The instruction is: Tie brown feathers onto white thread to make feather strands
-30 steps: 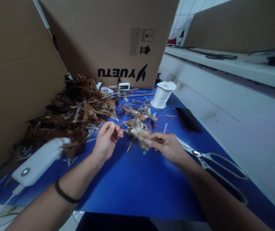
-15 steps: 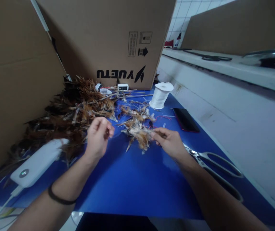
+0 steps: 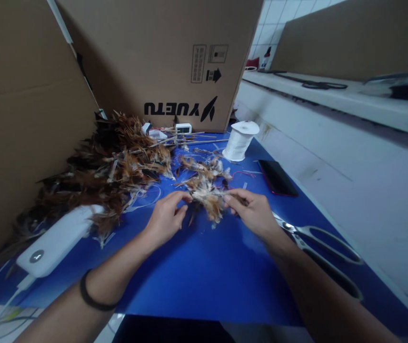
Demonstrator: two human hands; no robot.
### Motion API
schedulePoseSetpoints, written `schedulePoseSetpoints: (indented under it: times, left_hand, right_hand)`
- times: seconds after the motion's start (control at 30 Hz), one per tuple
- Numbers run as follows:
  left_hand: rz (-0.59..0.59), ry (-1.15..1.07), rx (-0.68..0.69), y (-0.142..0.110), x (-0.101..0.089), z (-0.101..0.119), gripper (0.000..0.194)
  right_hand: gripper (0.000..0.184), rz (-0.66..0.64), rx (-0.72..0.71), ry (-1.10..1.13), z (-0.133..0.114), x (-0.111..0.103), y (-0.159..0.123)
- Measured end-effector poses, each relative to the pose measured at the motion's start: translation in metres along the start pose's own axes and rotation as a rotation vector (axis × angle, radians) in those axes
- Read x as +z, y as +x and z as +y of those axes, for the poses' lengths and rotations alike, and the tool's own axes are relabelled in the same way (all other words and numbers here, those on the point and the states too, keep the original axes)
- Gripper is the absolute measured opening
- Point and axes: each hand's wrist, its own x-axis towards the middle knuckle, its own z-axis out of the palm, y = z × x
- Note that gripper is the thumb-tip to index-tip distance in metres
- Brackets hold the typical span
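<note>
Over the blue table, my right hand is closed, thumb and forefinger pinching the right end of a brown and white feather bunch. My left hand is at the left edge of that bunch, thumb and forefinger apart; its other fingers are partly hidden. Whether its fingertips touch the feathers I cannot tell. More loose feathers lie just behind the bunch. To the left spreads a big heap of brown and black feathers, with a loop of clear cord at its near edge.
Large scissors lie beside my right forearm, with a dark phone beyond. A white spool stands at the back near a cardboard box. At left lies a white power bank with a cable. A ledge runs along the right.
My left hand has moved right and slightly down, from beside the feather heap to the feather bunch, its fingers uncurling. My right hand keeps its pinch almost unmoved.
</note>
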Motion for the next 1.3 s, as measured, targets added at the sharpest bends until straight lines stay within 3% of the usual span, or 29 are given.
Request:
schedulePoseSetpoints:
  times: [0.13, 0.33, 0.43, 0.57, 0.73, 0.83, 1.03, 1.17, 1.3]
  left_hand:
    - [0.025, 0.127, 0.165, -0.003, 0.006, 0.002, 0.023]
    - [-0.111, 0.137, 0.236, -0.006, 0.011, 0.005, 0.025]
    - [-0.098, 0.087, 0.156, -0.004, 0.008, 0.006, 0.03]
    - [0.089, -0.012, -0.088, 0.003, 0.004, -0.001, 0.034]
    - [0.168, -0.028, -0.175, 0.01, 0.005, -0.018, 0.026]
    - [0.223, 0.04, -0.127, 0.011, 0.006, -0.02, 0.016]
    - [0.273, 0.106, -0.016, 0.01, 0.005, -0.011, 0.012]
    - [0.199, 0.132, 0.121, 0.007, 0.008, -0.007, 0.015]
    - [0.085, 0.139, 0.214, 0.004, 0.014, -0.009, 0.016]
  right_hand:
    - [0.019, -0.119, -0.109, -0.024, -0.007, 0.003, -0.006]
    - [0.017, -0.279, -0.336, -0.074, -0.018, 0.016, -0.018]
    - [0.017, -0.204, -0.354, -0.095, -0.016, 0.017, -0.017]
    - [0.016, 0.013, -0.414, -0.205, -0.009, 0.015, -0.01]
    - [0.017, 0.008, -0.518, -0.423, 0.001, 0.02, -0.007]
    - [0.028, -0.042, -0.473, -0.499, 0.008, 0.026, -0.004]
    - [0.017, -0.063, -0.255, -0.366, 0.01, 0.025, 0.0]
    - [0.017, -0.078, -0.097, -0.202, 0.005, 0.022, -0.001]
    - [0.017, -0.069, -0.04, -0.097, 0.003, 0.02, -0.001]
